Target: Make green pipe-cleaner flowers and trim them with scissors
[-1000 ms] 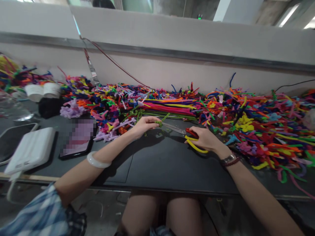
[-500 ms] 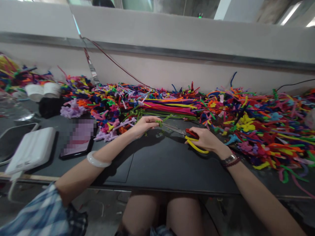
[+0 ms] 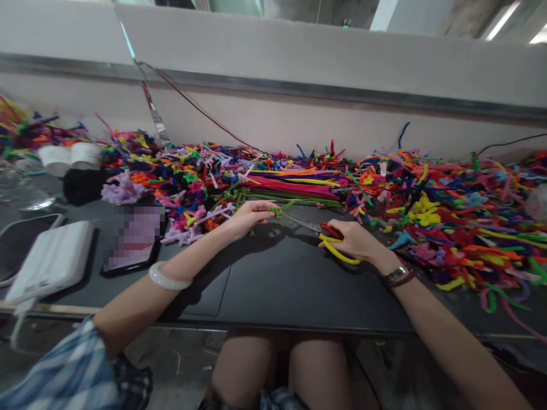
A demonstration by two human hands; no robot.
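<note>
Between the fingertips of my left hand (image 3: 255, 217) is a green pipe cleaner (image 3: 289, 204), bunched near the fingers, with one end sticking out to the right. My right hand (image 3: 354, 239) grips a pair of scissors (image 3: 340, 250) with red and yellow handles. Their metal blades point left and reach the green pipe cleaner at my left fingertips. Whether the blades are closed around it is too small to tell. Small green bits (image 3: 276, 232) lie on the dark table (image 3: 273, 290) just below.
Straight pipe cleaners (image 3: 294, 187) lie in a bundle behind my hands. Heaps of colourful twisted pieces (image 3: 461, 228) spread along the back and right. At left are a phone (image 3: 137, 239), a white power bank (image 3: 53, 259), white cups (image 3: 85, 155) and a black item (image 3: 83, 185).
The whole view has shifted slightly. My hands, the scissors and the green pipe cleaner keep nearly the same places relative to each other.
</note>
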